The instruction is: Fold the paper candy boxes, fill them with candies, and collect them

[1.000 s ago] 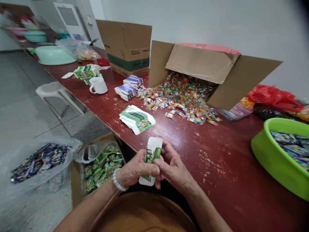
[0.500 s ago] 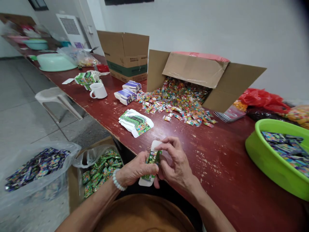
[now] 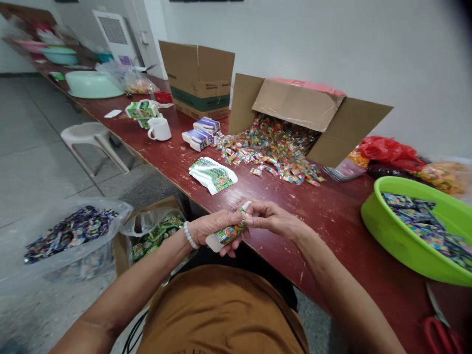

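A small green printed carton [image 3: 227,235] with white end flaps is held near the table's front edge. My left hand [image 3: 214,226], with a beaded bracelet on its wrist, is closed around the carton. My right hand [image 3: 267,216] pinches the carton's upper end, by its white flap; its fingertips partly hide that end. Just beyond my hands, a stack of flattened green cartons [image 3: 214,175] lies on the red table [image 3: 273,206]. Further back, wrapped candies [image 3: 280,147] spill out of a tipped cardboard box [image 3: 295,103].
A green basin [image 3: 372,216] of packets stands at the right, scissors [image 3: 438,319] at its near side. A white mug [image 3: 160,129] and purple cartons [image 3: 201,133] sit to the left. Below the table edge are a bag of dark packets [image 3: 73,231] and a box of green packets [image 3: 158,236].
My hands have turned the green carton, so it tilts further to the right and shows its printed face. My right fingers have closed on its upper end. The view has shifted slightly.
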`<control>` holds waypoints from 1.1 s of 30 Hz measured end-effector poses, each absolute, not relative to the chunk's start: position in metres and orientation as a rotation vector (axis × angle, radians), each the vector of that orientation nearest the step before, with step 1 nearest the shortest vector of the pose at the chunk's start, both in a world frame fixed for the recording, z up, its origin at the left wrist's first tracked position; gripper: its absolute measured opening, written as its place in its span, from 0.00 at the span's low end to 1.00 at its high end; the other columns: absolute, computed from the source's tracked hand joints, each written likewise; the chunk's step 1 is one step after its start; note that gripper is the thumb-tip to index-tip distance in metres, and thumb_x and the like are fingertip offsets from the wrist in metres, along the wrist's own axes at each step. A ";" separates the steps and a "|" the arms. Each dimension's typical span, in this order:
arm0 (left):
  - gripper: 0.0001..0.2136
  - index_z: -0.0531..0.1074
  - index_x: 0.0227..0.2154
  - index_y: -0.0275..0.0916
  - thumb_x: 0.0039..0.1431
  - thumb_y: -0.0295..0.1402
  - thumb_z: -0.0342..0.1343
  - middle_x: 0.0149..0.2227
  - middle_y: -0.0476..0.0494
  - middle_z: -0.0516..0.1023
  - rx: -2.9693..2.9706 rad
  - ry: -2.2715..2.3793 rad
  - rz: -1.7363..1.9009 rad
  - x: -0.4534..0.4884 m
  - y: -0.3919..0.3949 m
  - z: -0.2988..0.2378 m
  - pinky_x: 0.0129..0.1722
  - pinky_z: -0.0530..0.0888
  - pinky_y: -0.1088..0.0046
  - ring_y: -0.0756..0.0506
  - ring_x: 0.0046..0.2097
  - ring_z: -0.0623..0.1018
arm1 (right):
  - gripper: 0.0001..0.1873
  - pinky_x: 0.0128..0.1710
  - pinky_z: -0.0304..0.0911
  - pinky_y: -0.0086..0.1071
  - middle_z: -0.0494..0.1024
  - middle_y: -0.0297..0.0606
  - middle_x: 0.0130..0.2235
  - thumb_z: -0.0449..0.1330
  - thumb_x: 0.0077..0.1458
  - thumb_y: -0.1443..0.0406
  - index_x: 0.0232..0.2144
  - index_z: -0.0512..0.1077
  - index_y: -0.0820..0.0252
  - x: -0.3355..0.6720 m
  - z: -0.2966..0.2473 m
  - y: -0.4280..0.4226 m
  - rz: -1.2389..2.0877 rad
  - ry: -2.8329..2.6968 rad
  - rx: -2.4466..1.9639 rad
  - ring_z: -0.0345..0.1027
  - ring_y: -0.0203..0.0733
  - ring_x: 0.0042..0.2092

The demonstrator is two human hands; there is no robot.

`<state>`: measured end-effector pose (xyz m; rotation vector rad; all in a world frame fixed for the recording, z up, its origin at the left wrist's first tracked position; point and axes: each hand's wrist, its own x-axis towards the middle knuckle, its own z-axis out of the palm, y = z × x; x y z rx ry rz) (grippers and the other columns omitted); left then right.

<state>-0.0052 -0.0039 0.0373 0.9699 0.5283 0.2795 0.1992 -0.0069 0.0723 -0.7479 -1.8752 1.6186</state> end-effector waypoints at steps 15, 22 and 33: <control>0.15 0.73 0.35 0.32 0.51 0.39 0.65 0.30 0.43 0.78 1.329 0.731 0.739 0.004 -0.027 0.065 0.30 0.75 0.70 0.48 0.28 0.77 | 0.16 0.24 0.57 0.29 0.70 0.31 0.24 0.65 0.50 0.53 0.26 0.69 0.58 0.175 0.069 -0.029 1.056 -1.561 -1.034 0.62 0.34 0.24; 0.15 0.70 0.46 0.36 0.59 0.38 0.59 0.45 0.42 0.78 1.458 0.702 1.007 -0.005 -0.033 0.071 0.50 0.72 0.67 0.45 0.47 0.76 | 0.19 0.31 0.62 0.30 0.72 0.29 0.29 0.66 0.50 0.58 0.41 0.65 0.56 0.178 0.069 -0.026 0.988 -1.538 -0.958 0.66 0.36 0.30; 0.22 0.60 0.50 0.42 0.55 0.35 0.62 0.40 0.46 0.80 1.328 0.797 1.264 0.006 -0.047 0.068 0.41 0.75 0.71 0.46 0.41 0.81 | 0.16 0.39 0.66 0.33 0.78 0.35 0.35 0.67 0.50 0.56 0.37 0.70 0.57 0.150 0.062 -0.039 1.086 -1.170 -0.836 0.71 0.39 0.36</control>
